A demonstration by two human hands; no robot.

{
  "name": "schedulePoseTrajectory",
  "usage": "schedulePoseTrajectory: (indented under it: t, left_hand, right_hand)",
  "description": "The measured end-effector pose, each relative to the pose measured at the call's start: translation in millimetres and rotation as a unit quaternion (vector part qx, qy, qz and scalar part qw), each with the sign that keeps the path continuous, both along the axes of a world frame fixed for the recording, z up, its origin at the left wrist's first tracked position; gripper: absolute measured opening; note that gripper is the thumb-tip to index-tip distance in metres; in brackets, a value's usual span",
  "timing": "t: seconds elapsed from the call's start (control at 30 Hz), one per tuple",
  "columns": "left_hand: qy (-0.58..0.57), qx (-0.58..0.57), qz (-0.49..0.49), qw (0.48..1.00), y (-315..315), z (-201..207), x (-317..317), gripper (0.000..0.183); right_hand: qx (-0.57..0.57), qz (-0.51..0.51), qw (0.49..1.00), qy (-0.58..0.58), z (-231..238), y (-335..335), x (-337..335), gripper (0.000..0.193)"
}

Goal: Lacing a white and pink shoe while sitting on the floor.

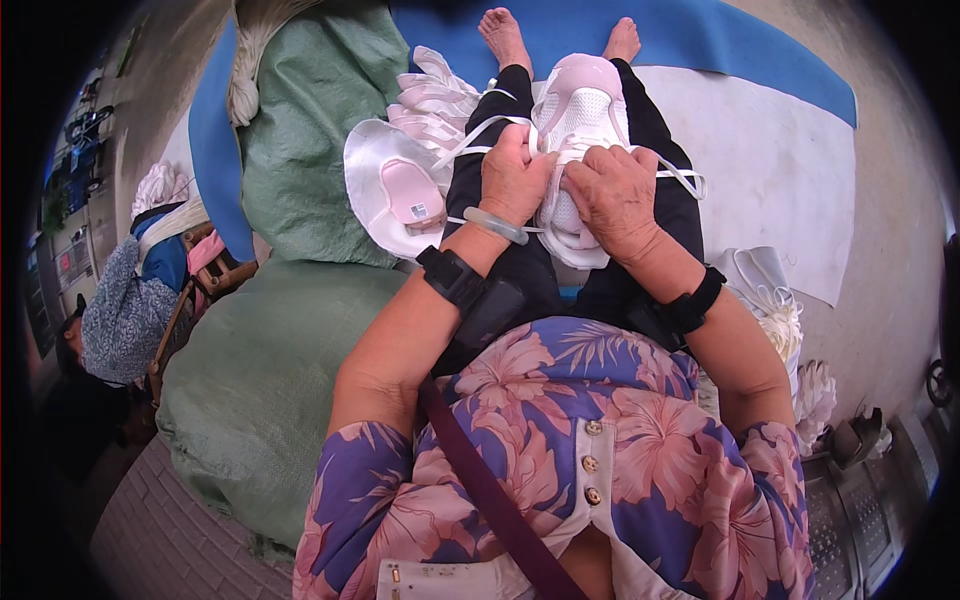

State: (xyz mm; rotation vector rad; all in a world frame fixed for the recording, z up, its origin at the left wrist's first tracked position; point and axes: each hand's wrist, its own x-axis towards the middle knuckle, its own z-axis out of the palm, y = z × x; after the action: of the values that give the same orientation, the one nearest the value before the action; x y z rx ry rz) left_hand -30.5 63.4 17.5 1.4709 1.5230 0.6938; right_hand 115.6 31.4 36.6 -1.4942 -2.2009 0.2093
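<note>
A white and pale pink shoe upper [584, 95] lies across my lap, toe pointing away from me. At its lace rows, my left hand [516, 178] is closed, with a white shoelace [488, 126] running out from its fingers to the left. My right hand [614, 196] is bent over the upper's right side, fingers pinched by the lacing; a loop of lace [690, 184] sticks out beyond it. The fingertips of both hands are partly hidden. Left of my leg rests another upper [364, 165] with a pink lining showing.
Several similar uppers [428, 100] are bunched beyond it. Big green sacks [270, 370] stand at my left. More laced uppers [765, 285] lie at my right. A white sheet [760, 150] and a blue mat [720, 35] cover the ground ahead. Another person [118, 315] sits far left.
</note>
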Motion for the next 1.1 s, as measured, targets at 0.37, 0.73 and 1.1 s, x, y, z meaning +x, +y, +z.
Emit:
schedulePoseTrajectory:
  t: [0.37,0.73,1.1]
  left_hand:
    - [0.070,0.111,0.032,0.991,-7,19,-2,0.040]
    - [0.177,0.185,-0.148,0.955,-31,18,-6,0.035]
    - [-0.024,0.101,-0.078,0.992,-29,7,-16,0.029]
  right_hand:
    - [0.038,-0.003,0.999,-0.022,1,-2,2,0.008]
    - [-0.056,-0.003,0.995,0.087,-5,1,-4,0.008]
    - [-0.070,0.013,0.986,0.149,-13,7,-5,0.008]
